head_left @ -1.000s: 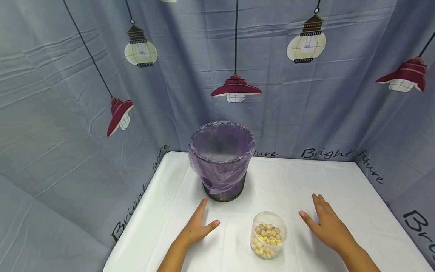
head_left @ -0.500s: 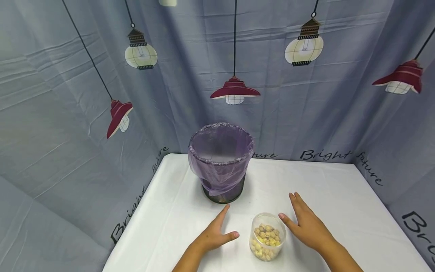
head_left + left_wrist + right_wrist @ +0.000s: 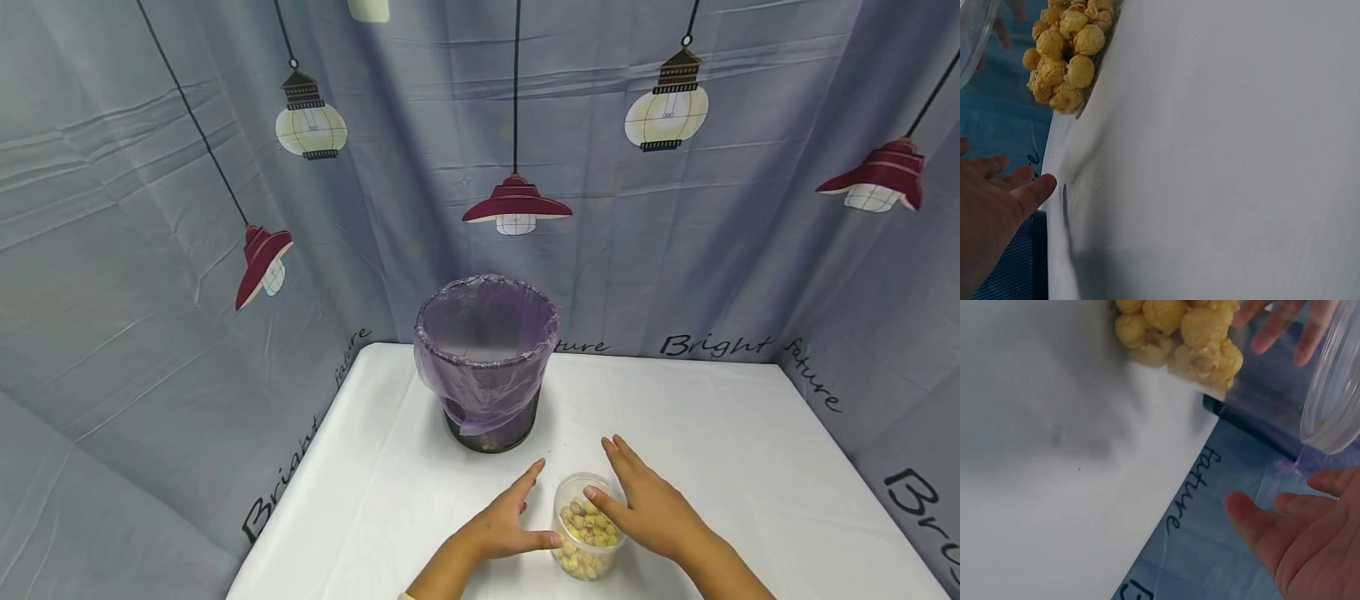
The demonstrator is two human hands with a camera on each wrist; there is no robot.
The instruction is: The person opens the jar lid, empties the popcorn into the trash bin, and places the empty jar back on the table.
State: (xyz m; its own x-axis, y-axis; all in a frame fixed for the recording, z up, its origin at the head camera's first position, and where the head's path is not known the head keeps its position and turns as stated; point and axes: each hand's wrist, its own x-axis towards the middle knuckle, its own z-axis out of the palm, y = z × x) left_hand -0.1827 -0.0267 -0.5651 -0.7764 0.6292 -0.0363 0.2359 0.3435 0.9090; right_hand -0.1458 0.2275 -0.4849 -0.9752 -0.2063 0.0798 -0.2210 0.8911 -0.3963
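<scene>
A clear plastic jar (image 3: 592, 550), partly filled with yellow popcorn (image 3: 1066, 59), stands upright and uncovered near the front of the table. My left hand (image 3: 498, 527) is to its left with fingers spread, the thumb tip right at the jar's side in the head view. On the other side hovers my right hand (image 3: 652, 510), fingers straight, its thumb overlapping the jar's opening. In the right wrist view a gap shows between this hand and the jar wall. Neither hand grips anything.
Behind the jar stands a dark mesh waste bin (image 3: 498, 437) lined with a purple plastic bag (image 3: 480, 392). The white-covered table (image 3: 675, 400) ends at a grey-blue curtain (image 3: 420, 208) printed with lamps, which encloses its back and sides.
Both hands have moved inward toward the jar, the left one to the right and the right one to the left. The jar and bin stay put; the head view has shifted slightly.
</scene>
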